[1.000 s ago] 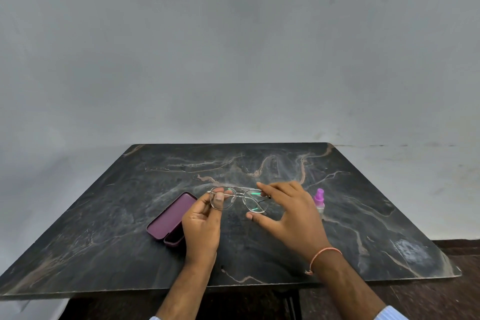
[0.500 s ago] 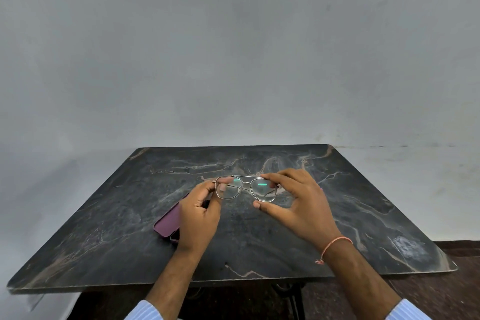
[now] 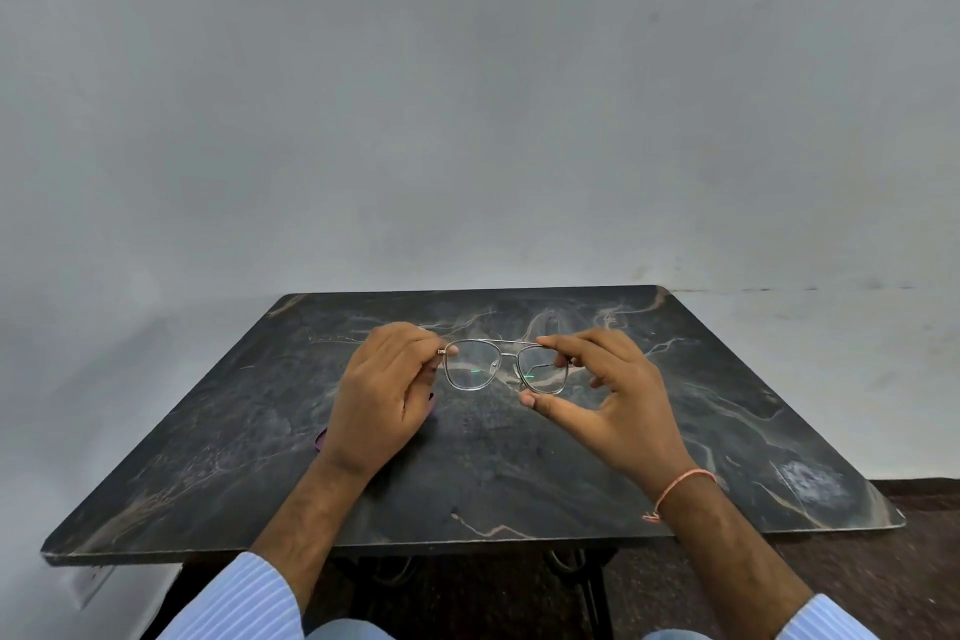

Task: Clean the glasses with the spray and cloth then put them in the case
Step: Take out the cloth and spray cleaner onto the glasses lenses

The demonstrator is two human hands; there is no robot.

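Pinching the glasses (image 3: 506,369) by their outer edges, left hand (image 3: 382,411) and right hand (image 3: 618,405) grip them above mid-table (image 3: 727,457).

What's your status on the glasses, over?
Left hand and right hand pinch glasses at either end, held above table. Case mostly hidden behind left hand. Spray, cloth not in view.

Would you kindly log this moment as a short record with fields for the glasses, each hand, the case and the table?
glasses: clear-lensed metal frame, held up above the table, lenses facing the camera
left hand: pinches the frame's left end
right hand: pinches the frame's right lens rim
case: maroon, mostly hidden behind the left hand, lying on the table
table: dark marble top
spray and cloth: not visible
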